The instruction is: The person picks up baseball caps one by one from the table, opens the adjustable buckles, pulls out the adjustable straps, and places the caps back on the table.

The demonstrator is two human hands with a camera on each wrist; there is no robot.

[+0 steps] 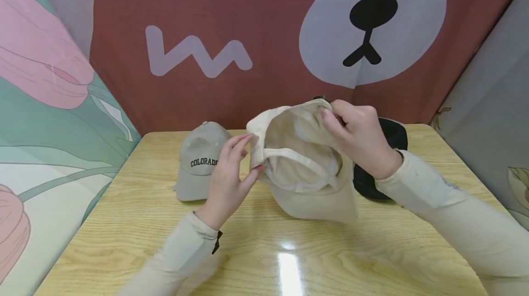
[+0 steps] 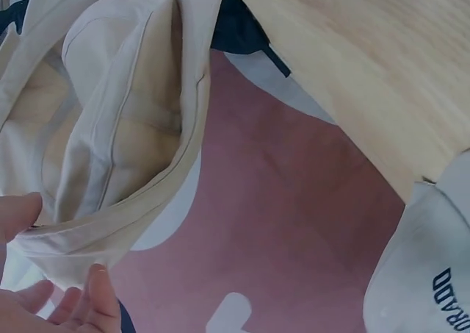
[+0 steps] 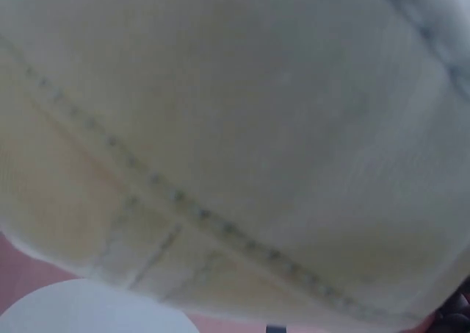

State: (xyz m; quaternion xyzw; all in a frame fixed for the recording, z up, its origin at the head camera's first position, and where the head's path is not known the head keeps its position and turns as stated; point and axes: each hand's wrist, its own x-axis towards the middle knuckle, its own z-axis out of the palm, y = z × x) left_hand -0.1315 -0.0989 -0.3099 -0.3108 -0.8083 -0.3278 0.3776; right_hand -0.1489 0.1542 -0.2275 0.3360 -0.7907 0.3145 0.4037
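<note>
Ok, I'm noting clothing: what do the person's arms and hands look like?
The left sleeve and right sleeve are long and cream, reaching the wrists. A small black tab pokes out by the left wrist. The right sleeve has a faint greyish mark. The left hand and right hand wear no gloves.

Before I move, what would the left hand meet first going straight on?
The left hand would first meet the cream fabric baseball cap it touches; depth beyond is unclear.

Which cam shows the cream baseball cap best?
Head: the cream baseball cap is fully framed, brim and inside visible, though the right hand covers part. Left wrist crops it; right wrist gives only a blurred close-up with stitching.
</note>
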